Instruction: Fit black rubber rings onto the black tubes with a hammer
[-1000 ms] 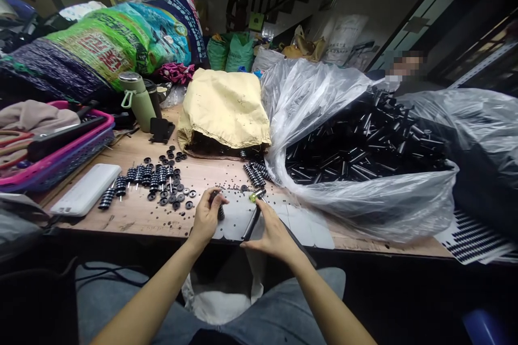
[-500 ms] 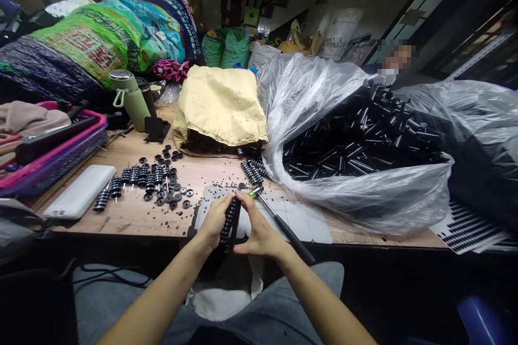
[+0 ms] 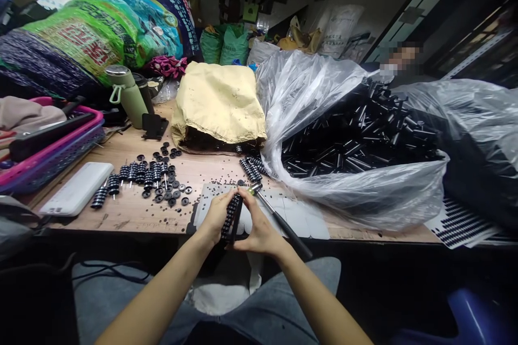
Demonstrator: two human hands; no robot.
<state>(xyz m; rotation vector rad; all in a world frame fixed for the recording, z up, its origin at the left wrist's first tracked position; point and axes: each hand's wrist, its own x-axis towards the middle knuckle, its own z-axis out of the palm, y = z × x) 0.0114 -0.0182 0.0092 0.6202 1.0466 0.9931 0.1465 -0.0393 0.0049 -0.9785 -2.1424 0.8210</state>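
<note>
Between my two hands, at the table's front edge, is a black numbered-wheel stack [image 3: 231, 214] with rows of white characters and a flat black side piece. My left hand [image 3: 216, 214] grips it from the left, fingertips near its top end. From the right, my right hand [image 3: 259, 226] pinches it with the index finger at the top and the thumb at the lower end. A hammer [image 3: 279, 221] with a dark handle lies just right of my right hand on a pale mat [image 3: 315, 221]. More finished-looking wheel stacks [image 3: 251, 168] lie beyond my hands.
Left on the table [image 3: 121, 221] are wheel stacks on pins [image 3: 140, 172], loose black discs [image 3: 172, 194], a white power bank [image 3: 76, 188] and a green bottle [image 3: 128, 98]. A yellow sack [image 3: 220, 102] and a clear bag [image 3: 364, 194] of black tubes [image 3: 348, 156] stand behind.
The numbered-wheel stack has turned slightly in my hands, and different white characters show. Both hands keep their hold. The whole view has shifted a little.
</note>
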